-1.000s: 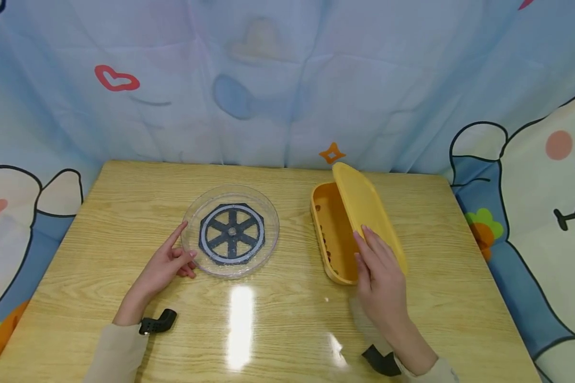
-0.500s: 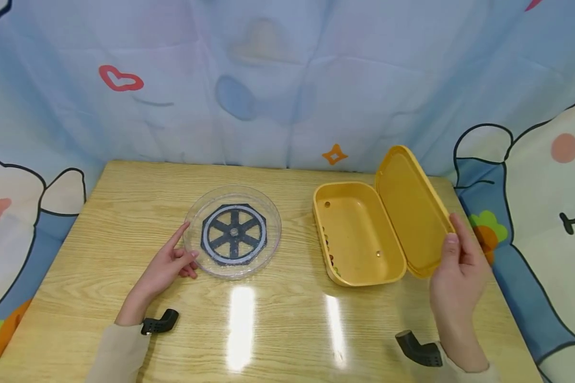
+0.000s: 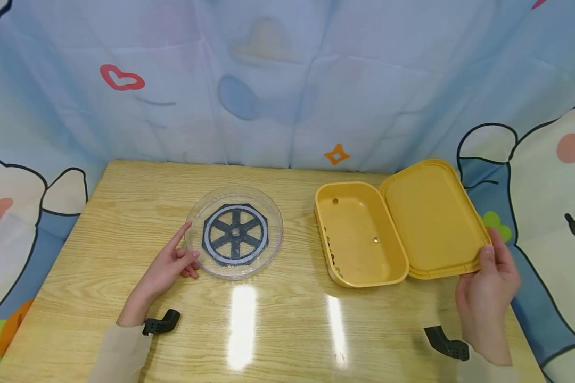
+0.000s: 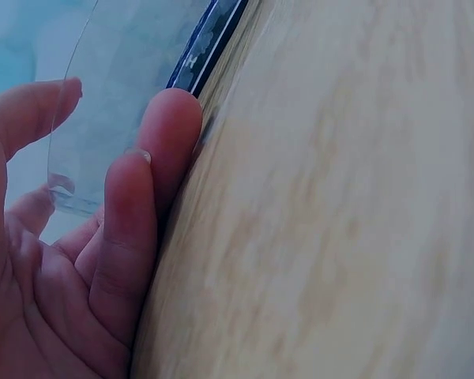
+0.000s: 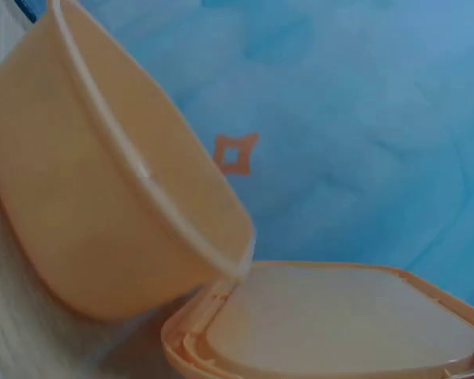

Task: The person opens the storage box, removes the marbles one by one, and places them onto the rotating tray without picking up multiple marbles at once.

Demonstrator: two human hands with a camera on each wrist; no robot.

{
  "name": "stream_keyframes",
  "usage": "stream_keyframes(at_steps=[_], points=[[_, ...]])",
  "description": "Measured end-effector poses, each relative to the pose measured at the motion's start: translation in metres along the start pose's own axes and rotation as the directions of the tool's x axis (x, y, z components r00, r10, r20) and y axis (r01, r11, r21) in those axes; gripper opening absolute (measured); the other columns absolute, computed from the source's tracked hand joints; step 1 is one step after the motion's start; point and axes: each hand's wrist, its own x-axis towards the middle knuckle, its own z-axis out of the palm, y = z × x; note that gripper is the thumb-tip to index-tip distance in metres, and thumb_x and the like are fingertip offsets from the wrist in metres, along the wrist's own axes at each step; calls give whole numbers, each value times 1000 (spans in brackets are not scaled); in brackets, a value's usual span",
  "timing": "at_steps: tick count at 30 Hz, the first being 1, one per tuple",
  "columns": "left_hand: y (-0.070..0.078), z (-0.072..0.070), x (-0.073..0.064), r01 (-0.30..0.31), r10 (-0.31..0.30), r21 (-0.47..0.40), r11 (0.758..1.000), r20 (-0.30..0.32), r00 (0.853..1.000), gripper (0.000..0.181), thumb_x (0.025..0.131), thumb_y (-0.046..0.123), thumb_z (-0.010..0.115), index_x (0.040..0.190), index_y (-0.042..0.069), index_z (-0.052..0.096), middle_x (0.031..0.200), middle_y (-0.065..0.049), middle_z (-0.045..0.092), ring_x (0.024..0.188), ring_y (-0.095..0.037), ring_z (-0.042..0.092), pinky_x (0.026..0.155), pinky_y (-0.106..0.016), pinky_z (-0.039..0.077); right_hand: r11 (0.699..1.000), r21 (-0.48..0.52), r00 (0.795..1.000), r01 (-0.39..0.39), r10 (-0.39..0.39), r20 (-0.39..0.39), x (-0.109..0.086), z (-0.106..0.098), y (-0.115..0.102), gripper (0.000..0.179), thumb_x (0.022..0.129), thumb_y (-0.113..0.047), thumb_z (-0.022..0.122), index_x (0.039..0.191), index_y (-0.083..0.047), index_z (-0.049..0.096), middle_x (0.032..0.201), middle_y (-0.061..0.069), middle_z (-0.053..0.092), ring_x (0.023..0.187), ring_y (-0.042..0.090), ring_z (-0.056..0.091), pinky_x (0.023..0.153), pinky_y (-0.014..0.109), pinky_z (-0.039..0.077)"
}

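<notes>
In the head view my left hand [image 3: 165, 268] rests against the left rim of a clear round dish [image 3: 270, 250], fingers spread along its edge. A dark spoked wheel shape [image 3: 236, 232] with a grey ring shows through the dish. The left wrist view has the fingertips [image 4: 174, 118] at the dish's edge, close to the table. My right hand [image 3: 491, 284] grips the near right corner of a yellow lid [image 3: 436, 218], thumb on top. The lid's inner face is up, beside an uncovered yellow box [image 3: 361, 266]. Several small round beads [image 3: 335, 201] lie inside.
A wooden table [image 3: 287, 330] carries everything, with the dish left of centre and the box to the right. Behind it hangs a printed blue curtain [image 3: 268, 80]. Each wrist wears a black camera mount [image 3: 163, 322].
My right hand has swung the lid up off the box and over to the right, baring the beads inside. My left hand has stayed at the dish.
</notes>
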Motion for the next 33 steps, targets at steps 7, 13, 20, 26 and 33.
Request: stream_keyframes(at_steps=[7,13,20,26,33], points=[[2,0,0,4,-4,0,1000,-8,1000,76,102,18,60,161,30,13,83,-21,66,68,-29,69,64,-34,57,996,-16,992,-88,86,-96,19,-36,1,43,100,12,43,141,1,52,147,7,44,134,21,47,94,31,49],[3,-2,-1,11,-11,2,1000,-5,1000,77,102,18,60,161,29,12,84,-21,66,68,-29,69,65,-34,57,882,-422,955,-209,90,-284,27,-53,3,62,86,18,65,140,-13,58,145,3,45,128,14,51,73,18,54],[5,-2,1,8,-8,7,1000,-5,1000,77,102,19,60,161,29,12,85,-21,66,69,-30,70,65,-34,57,626,-711,933,-322,81,-351,38,-69,3,67,89,0,72,148,-22,50,153,-1,38,134,9,39,76,7,46],[5,-1,3,4,-4,-4,1000,-1,1000,77,102,20,61,161,29,13,85,-21,66,69,-30,70,65,-34,57,600,-717,924,-356,114,-364,40,-77,2,68,90,-3,72,150,-23,47,146,-5,45,130,7,42,74,6,46],[4,0,-1,14,-14,-10,1000,5,1000,77,102,19,60,161,28,12,84,-21,66,69,-29,70,65,-33,57,662,-679,938,-319,116,-328,36,-76,3,61,93,0,67,149,-17,48,144,0,50,128,9,49,74,9,48]])
